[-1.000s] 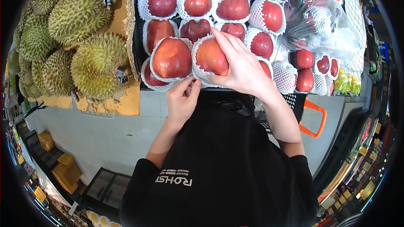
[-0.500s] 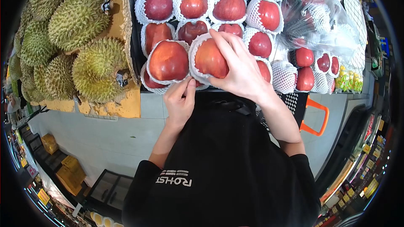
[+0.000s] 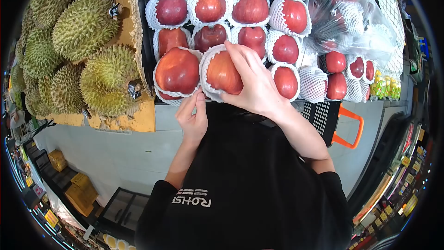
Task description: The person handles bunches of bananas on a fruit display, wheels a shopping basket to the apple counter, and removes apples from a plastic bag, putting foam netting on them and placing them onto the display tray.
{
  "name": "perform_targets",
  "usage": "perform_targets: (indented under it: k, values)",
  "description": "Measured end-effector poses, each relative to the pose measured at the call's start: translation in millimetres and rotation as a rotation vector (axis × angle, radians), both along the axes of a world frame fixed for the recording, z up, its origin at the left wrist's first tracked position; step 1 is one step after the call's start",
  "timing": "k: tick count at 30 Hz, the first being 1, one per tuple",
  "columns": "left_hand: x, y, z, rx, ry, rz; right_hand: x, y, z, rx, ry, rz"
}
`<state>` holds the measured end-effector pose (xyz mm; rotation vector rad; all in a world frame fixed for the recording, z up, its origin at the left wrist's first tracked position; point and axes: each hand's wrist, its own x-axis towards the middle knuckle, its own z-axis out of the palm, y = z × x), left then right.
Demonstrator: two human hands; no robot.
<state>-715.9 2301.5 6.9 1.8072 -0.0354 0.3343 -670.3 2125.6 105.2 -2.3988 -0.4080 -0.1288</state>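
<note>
The orange-red apple (image 3: 224,73) is sitting in a white foam net (image 3: 206,83) at the near edge of the black tray (image 3: 147,51), and the right hand (image 3: 259,88) is covering its right side. That hand's fingers are curving over the top and its thumb is lying low at the near side, a half-open, rounded grasp that is probably steadying the fruit. The left hand (image 3: 192,118) is working from below with thumb and forefinger nearly closed, seemingly pinching the net edge where the two near fruits are meeting; its other fingers are curling in. This low approach is likely leaving the skin untouched.

Just left, a darker red apple (image 3: 176,70) is leaning close in its own net, riding partly over a lower apple (image 3: 169,96). The nets are presumably keeping the fruits from rubbing, and the rows are turning their red faces upward for show.

Counting outward, two hands are handling two near apples. Behind and around them, fourteen more are showing in the tray: four in each of three rows, and two in the front row, including the lower one. One clear plastic bag (image 3: 351,28) is lying to the right, above several loose apples (image 3: 335,61). Durians (image 3: 108,81) are heaping up on the left, overlapping too much for a sure count. One orange handle (image 3: 358,127) is standing out below.
</note>
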Motion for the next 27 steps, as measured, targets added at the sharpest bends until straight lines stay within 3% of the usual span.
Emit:
perform_targets:
  k: [5,13,21,27]
  values:
    - [5,3,-3,0.021,0.024,-0.112,11,-3,16,-0.134,0.094,0.054]
    - [10,5,-5,0.051,0.050,-0.189,13,-2,8,-0.212,-0.002,0.086]
    - [14,17,5,0.039,0.008,-0.249,7,-20,0,0.117,0.106,0.030]
    - [23,27,8,-0.007,0.173,-0.427,16,-24,6,0.065,0.198,0.133]
